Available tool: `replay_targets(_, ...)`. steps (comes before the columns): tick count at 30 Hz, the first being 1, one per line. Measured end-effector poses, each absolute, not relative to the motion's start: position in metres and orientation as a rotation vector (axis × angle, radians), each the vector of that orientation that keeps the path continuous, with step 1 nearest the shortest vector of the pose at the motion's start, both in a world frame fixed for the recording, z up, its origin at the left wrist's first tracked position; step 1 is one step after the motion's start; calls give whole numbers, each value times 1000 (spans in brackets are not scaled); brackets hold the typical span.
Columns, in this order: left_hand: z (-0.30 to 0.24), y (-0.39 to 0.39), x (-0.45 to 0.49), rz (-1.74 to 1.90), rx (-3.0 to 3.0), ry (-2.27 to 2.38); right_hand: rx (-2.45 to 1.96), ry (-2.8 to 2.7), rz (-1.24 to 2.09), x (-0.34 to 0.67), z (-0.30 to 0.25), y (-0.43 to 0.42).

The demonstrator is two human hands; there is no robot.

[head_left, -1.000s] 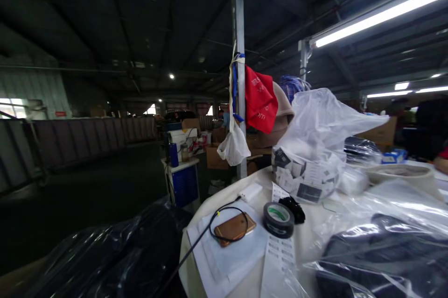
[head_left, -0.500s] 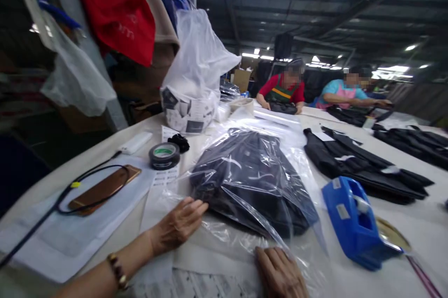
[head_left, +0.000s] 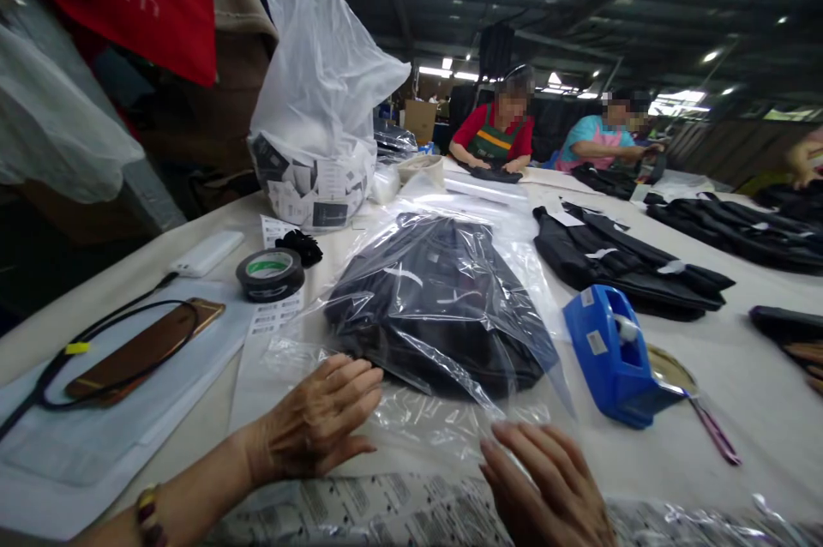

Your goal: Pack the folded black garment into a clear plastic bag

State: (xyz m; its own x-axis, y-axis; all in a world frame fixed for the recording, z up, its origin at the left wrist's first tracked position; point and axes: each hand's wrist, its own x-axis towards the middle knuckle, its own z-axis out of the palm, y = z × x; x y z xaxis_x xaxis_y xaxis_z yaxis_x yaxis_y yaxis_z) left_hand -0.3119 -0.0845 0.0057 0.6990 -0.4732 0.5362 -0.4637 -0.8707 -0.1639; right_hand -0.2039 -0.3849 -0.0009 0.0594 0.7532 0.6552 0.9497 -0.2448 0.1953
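A black folded fabric article (head_left: 443,307) lies inside a clear plastic bag (head_left: 411,427) on the table in front of me. My left hand (head_left: 321,418) rests at the bag's lower left, with fingers stretched out and thumb apart, touching the film. Over the bag's near edge at the lower right is my right hand (head_left: 546,478). Its fingers are extended and slightly blurred, and nothing shows in its grasp. Whether it presses on the film I cannot tell. Right of the bag stands a blue tape dispenser (head_left: 617,358).
Left of the bag lie a roll of black tape (head_left: 270,274), a brown phone (head_left: 145,350) with a cable and a white power bank (head_left: 207,253). A clear bag of labels (head_left: 315,187) stands behind them. Black folded articles (head_left: 630,264) lie at right. Co-workers (head_left: 492,131) work across the table.
The view has swung right, so things on the table appear further left. My right hand's fingers are straighter and reach further forward. My left hand stays by the bag's left corner, its thumb now visible.
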Motion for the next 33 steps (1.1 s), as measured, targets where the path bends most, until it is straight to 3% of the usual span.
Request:
replay_targets(9,-7,-100,-262,-1173,-2550,786,-2188,-1704,-915,-168,-34,-367)
replay_targets(25,-10,-85,-294,-1146,-2603,659,-2300,-1449,-1048,-167,-44,-390)
replay_targets(29,-11,-65,-306,-1155,-2542,328,-2393,-1359,-1245,-166,-42,-407)
replay_targets(33,-9,-46,-302,-1084,-2487,406,-2486,-1213,-1388,-157,-39,-419)
